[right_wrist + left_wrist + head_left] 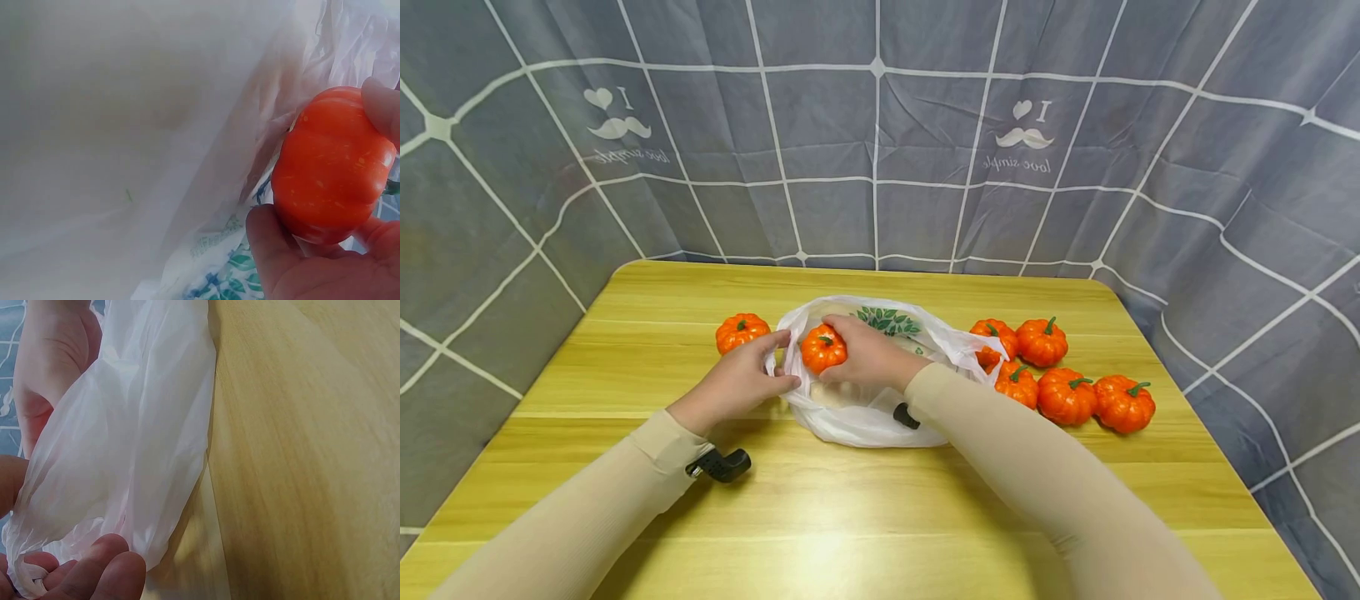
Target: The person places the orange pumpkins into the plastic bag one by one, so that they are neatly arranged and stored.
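Nearest, the left hand [741,379] pinches the rim of the white plastic bag [857,421], fingers clamped on the film to hold its mouth wide. Just beyond, the right hand [868,354] curls its fingers round a small orange pumpkin [823,348] held over that opening. One pumpkin [741,331] sits left; five pumpkins [1063,375] cluster right. The wooden table [865,517] leaves open room up to its far edge.

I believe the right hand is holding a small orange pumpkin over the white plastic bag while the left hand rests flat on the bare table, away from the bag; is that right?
Not quite. The left hand is not resting on the table; it grips the edge of the white plastic bag, as the left wrist view shows. The rest stands: the right hand holds a small orange pumpkin over the bag.
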The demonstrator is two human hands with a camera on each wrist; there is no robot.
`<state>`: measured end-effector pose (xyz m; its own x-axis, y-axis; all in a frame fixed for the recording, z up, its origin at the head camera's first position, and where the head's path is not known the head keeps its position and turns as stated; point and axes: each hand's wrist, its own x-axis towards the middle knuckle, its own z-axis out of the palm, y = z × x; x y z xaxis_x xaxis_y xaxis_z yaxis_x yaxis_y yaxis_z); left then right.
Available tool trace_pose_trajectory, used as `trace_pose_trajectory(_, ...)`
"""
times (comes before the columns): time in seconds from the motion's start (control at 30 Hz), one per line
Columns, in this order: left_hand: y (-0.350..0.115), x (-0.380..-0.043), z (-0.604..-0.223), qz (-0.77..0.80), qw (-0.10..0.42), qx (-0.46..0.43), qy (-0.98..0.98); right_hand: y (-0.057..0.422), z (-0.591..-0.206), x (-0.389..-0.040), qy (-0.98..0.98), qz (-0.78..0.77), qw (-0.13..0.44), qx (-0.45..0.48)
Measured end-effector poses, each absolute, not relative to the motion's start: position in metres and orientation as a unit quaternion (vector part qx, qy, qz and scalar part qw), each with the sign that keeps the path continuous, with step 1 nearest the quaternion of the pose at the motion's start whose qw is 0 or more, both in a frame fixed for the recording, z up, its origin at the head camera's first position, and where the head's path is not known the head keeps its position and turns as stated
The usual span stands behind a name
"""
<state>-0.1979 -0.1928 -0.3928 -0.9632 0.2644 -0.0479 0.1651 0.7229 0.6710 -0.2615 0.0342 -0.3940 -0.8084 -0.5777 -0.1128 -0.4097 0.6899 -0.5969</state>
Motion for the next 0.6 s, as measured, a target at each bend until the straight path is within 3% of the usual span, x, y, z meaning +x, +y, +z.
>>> trace_pose_trajectory(0.6,-0.1922,-0.1963,-0.3908,0.362,0.076,0.113,0.922,0.0298,-0.3969,-0.2617,0.909,-0.286,0.152,-0.262)
